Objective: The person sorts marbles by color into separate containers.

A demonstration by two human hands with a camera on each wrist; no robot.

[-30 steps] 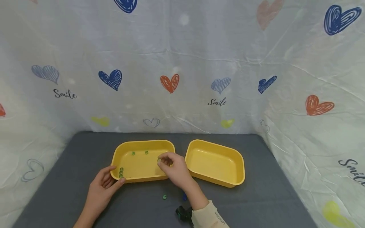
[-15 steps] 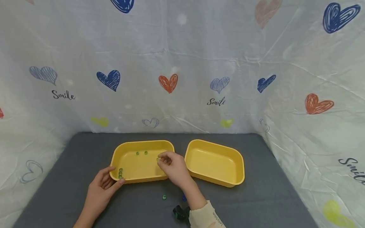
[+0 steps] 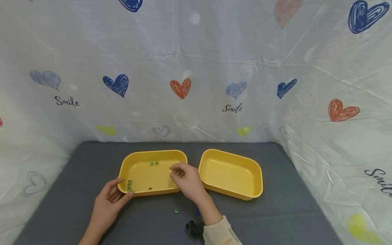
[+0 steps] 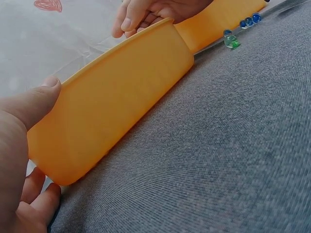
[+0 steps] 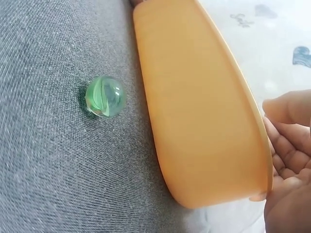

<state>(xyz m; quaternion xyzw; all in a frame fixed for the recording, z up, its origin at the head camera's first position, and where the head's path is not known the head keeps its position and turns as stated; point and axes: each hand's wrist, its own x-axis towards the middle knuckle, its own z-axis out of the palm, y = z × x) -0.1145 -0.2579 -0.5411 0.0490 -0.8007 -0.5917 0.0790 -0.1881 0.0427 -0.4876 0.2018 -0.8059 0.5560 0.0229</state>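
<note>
My left hand grips the near left corner of the left yellow tray, thumb at the rim and fingertips curled about the corner. Over that tray's near right side is my right hand, fingers loosely bent with a gap between thumb and index finger and nothing held. Inside lie green glass marbles: several in the left corner, two side by side near the far wall, and one by the near wall.
A second yellow tray stands at right. In front of the left tray, a green swirled marble lies on the grey cloth. Several blue marbles lie near the right forearm. A black device is by the right sleeve.
The right hand has let go of a green marble, which now lies by the tray's near wall. One marble at the far wall has rolled right, up beside another. The left hand keeps its grip.
</note>
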